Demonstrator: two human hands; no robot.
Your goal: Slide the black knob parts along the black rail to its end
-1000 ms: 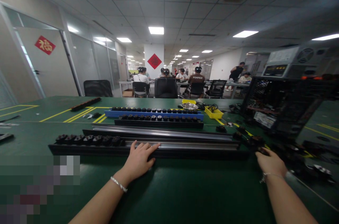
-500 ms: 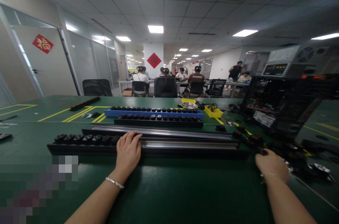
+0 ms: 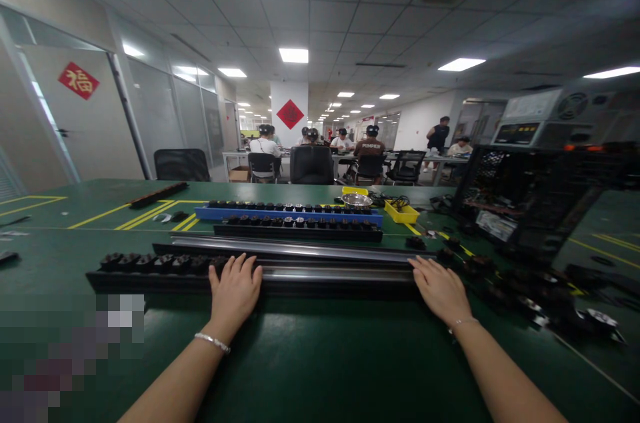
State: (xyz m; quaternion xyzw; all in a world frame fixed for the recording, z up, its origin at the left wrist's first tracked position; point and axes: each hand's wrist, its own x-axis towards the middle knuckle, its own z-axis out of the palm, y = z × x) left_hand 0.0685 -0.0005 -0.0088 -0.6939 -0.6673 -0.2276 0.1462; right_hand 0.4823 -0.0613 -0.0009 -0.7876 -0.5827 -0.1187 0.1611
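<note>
A long black rail with a shiny metal strip lies crosswise in front of me. Toward its left end sits a row of small black parts. My left hand rests over the rail beside the last of these parts, fingers apart and touching there. Near the rail's right end, my right hand lays its outstretched fingers across the top. Anything beneath those fingers is hidden from view. Just behind runs a second, similar rail, whose strip is bare.
Farther back are a blue rail and a black rail, both lined with black parts. A yellow bin and a metal bowl stand behind. Loose black parts and an opened computer case occupy the right.
My right hand has moved left from the loose black parts to the right end of the front rail. My left hand stays on the rail, its fingers slightly shifted left.
</note>
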